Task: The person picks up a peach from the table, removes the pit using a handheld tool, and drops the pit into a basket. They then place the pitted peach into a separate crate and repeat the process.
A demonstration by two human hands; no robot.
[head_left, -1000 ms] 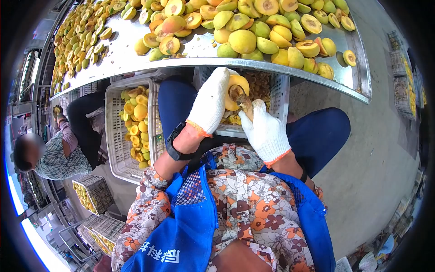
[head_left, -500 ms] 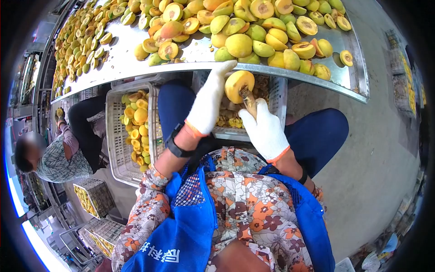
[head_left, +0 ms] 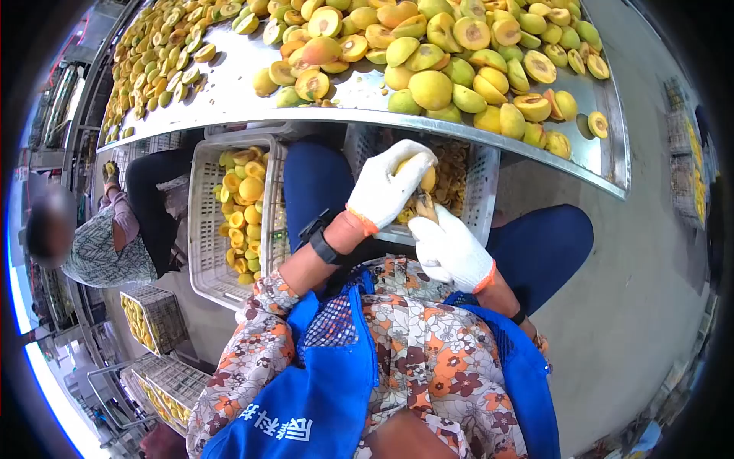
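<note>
My left hand (head_left: 390,182), in a white glove, is closed around a yellow peach half (head_left: 427,178), its fingers curled over the far side. Gripped in my gloved right hand (head_left: 453,246) is a pitting tool (head_left: 425,206) with a wooden handle. Its working end is at the near side of the peach half, and the tip is hidden. Both hands are over a crate (head_left: 480,195) between my knees, which holds brown pits and scraps.
A metal table (head_left: 229,115) heaped with peach halves (head_left: 432,90) spans the far side. A white crate (head_left: 200,229) of pitted halves stands by my left knee. At the left sits another person (head_left: 107,249), near more crates (head_left: 164,317).
My left hand has come off the table edge and closed around the peach half, which earlier sat at the tool's tip. My right hand has lowered slightly towards me, still gripping the tool.
</note>
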